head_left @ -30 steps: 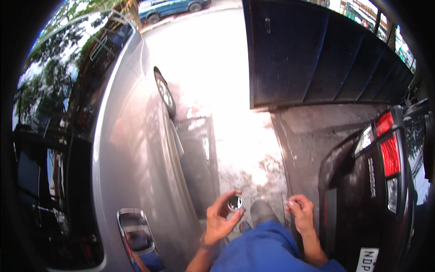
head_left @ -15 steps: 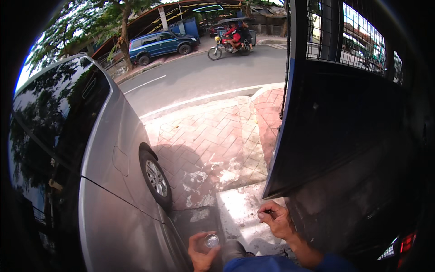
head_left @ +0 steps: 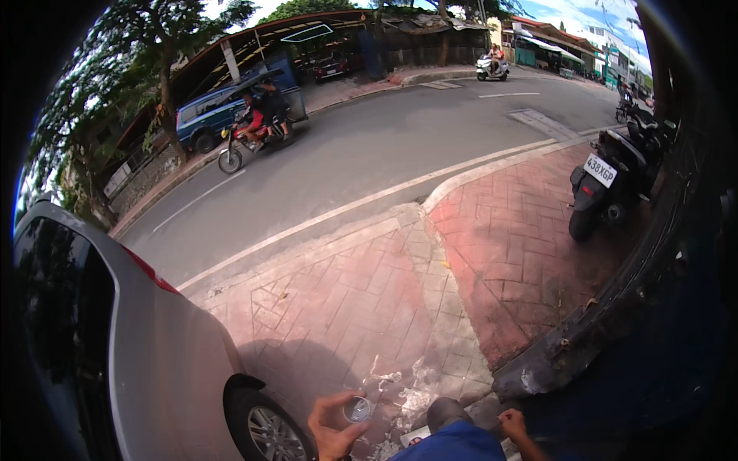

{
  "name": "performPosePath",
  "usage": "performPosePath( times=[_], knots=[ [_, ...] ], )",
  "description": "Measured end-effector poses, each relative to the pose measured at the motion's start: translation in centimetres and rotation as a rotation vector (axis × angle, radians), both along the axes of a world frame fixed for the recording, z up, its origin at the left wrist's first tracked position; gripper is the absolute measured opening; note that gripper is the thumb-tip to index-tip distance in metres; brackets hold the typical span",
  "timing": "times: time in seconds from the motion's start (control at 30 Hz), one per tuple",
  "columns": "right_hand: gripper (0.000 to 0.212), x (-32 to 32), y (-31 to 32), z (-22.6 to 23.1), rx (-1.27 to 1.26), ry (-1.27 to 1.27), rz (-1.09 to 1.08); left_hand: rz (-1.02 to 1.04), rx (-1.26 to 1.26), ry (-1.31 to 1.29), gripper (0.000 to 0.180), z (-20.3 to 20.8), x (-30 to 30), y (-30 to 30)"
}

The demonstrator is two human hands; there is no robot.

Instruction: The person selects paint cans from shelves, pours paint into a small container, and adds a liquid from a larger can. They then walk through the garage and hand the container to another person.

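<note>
My left hand is at the lower middle, its thumb and fingers curved around the sides of a small clear round cup. The cup's rim faces up; what it holds, if anything, is too small to tell. To the right of my blue shirt, my right hand hangs low with its fingers curled in. Whether anything is inside those fingers cannot be seen. A dark trouser knee shows between the two hands.
A silver car stands close on the left. Brick paving leads to the road. A parked black scooter stands at right beside a dark barrier edge. A red motorcycle with riders and a white scooter are on the road.
I have come forward past the dark gate, and the view has swung right. The red motorcycle has moved left along the road. My right hand is lower; the left still holds the cup.
</note>
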State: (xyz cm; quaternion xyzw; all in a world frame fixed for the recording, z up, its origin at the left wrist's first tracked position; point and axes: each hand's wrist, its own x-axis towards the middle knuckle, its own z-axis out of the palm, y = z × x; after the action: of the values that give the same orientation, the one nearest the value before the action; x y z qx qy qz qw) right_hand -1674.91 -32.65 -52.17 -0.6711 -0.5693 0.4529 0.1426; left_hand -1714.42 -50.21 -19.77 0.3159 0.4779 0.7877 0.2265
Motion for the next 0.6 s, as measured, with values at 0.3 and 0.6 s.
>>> performPosePath(
  times=[0.3, 0.6],
  knots=[
    [0.011, -26.5, 28.3, -5.8, -0.049, 0.209, -0.667, -0.121, 0.141, -0.152, 0.071, -7.4, -28.8, 30.3],
    [0.016, -79.0, 65.2, 16.1, 0.688, 0.533, 0.541, -0.261, 0.334, -0.469, 0.072, -4.4, -50.1, 49.5]
  ],
)
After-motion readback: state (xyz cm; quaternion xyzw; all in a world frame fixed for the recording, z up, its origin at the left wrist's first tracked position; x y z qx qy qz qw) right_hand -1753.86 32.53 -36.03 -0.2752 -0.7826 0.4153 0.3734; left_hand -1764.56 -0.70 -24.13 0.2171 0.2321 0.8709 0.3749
